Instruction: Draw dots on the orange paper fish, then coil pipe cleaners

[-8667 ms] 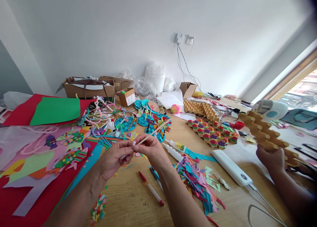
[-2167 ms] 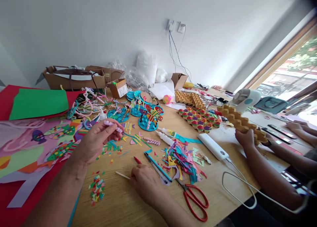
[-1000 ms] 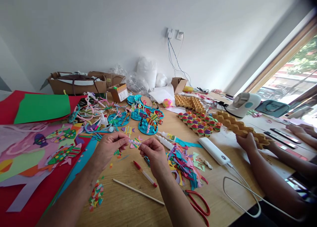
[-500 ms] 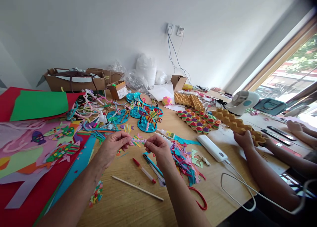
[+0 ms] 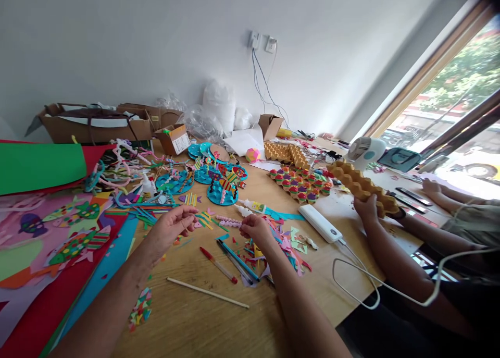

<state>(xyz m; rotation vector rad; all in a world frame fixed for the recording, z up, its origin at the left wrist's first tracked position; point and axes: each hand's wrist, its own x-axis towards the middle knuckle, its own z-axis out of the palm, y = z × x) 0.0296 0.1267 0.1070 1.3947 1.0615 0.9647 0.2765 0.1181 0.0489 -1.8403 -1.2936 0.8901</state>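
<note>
My right hand [image 5: 257,230] pinches one end of a twisted pink pipe cleaner [image 5: 228,221], which points left above the tabletop. Just left of it, my left hand [image 5: 174,230] has loosely curved fingers with a gap between them, and I see nothing in its grasp. Small paper fish and yellow paper strips [image 5: 205,220] lie between the hands. Below them rest a red pen [image 5: 219,264], a blue pen [image 5: 242,261] and a thin wooden stick [image 5: 208,293]. Blue discs with paper fish [image 5: 222,193] stand beyond.
Coloured paper sheets [image 5: 39,165] cover the left side. Paper scraps [image 5: 141,308] lie by my left forearm. A white power bank [image 5: 320,223] with a cable is at right. Another person's hand [image 5: 367,209] holds a brown egg tray [image 5: 351,183]; a painted egg tray [image 5: 299,183] lies nearby.
My left hand has come off the pink pipe cleaner, which both hands pinched before; the right keeps it. The view has turned right. My right arm now covers the red scissor handle.
</note>
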